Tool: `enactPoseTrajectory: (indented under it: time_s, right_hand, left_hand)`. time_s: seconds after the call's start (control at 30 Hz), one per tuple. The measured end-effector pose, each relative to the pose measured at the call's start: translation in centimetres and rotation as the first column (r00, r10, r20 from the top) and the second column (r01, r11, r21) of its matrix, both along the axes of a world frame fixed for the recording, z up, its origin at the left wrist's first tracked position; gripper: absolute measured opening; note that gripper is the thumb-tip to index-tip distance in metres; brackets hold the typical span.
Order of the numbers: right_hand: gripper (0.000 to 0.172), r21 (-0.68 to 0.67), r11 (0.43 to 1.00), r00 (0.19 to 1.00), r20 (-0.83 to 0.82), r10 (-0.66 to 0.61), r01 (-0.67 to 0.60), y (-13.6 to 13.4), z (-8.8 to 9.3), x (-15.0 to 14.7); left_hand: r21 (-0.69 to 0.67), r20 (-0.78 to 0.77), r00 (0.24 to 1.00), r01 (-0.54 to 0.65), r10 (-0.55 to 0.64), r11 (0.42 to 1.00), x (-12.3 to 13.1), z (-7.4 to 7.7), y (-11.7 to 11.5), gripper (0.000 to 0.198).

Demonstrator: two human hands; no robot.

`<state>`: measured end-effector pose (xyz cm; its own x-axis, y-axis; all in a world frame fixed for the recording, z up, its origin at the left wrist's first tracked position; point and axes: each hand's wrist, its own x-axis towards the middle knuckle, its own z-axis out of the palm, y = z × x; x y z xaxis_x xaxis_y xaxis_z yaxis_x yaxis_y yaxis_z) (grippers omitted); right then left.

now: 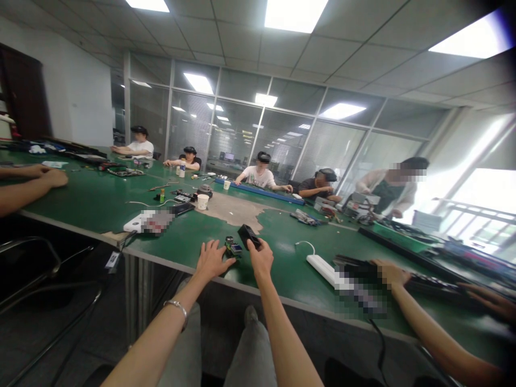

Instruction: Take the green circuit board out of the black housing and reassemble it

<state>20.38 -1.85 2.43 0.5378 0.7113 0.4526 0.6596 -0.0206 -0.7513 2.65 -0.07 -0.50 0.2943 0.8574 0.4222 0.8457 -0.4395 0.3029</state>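
Observation:
My left hand [210, 259] lies flat on the green table [92, 199] with its fingers spread, the thumb reaching toward a small electronic module with a blue screen [233, 246]. My right hand [261, 257] is closed around a small black box [248, 235], lifted and tilted just above the table beside the module. A thin bracelet sits on my left wrist.
A white power strip [321, 267] lies right of my hands. A paper cup [202, 201], tools and cables sit farther back. Other people sit around the table; a neighbour's arm [419, 317] rests at right, another's hands [48, 176] at left. A worn bare patch [236, 210] marks the tabletop.

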Motion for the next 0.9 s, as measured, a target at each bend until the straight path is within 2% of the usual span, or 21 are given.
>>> enactPoseTrajectory:
  time_s: [0.17, 0.37, 0.63, 0.73, 0.9]
  right_hand:
    - [0.047, 0.015, 0.996, 0.996, 0.024, 0.086, -0.087, 0.6, 0.7, -2.0]
    - [0.045, -0.061, 0.992, 0.989, 0.091, 0.112, -0.107, 0.6, 0.4, -3.5]
    - [0.049, -0.157, 0.983, 0.976, 0.177, 0.124, -0.096, 0.1, 0.6, -4.1]
    - [0.05, -0.189, 0.978, 0.974, 0.192, 0.123, -0.086, 0.1, 0.5, -4.2]
    - [0.041, -0.237, 0.966, 0.968, 0.201, 0.15, -0.101, -0.4, -0.3, -4.1]
  left_hand:
    - [0.007, 0.001, 1.0, 0.009, -0.009, 1.0, -0.1, 0.1, -0.2, 0.058]
    - [-0.007, -0.011, 1.0, 0.01, -0.01, 1.0, -0.2, 0.1, -0.1, 0.059]
    - [-0.026, -0.007, 1.0, -0.002, 0.002, 1.0, -0.1, 0.1, -0.1, 0.078]
    - [-0.04, -0.007, 1.0, 0.004, -0.004, 0.999, 0.0, 0.2, -0.1, 0.081]
    - [-0.026, -0.023, 1.0, 0.011, -0.012, 1.0, 0.0, 0.3, -0.1, 0.077]
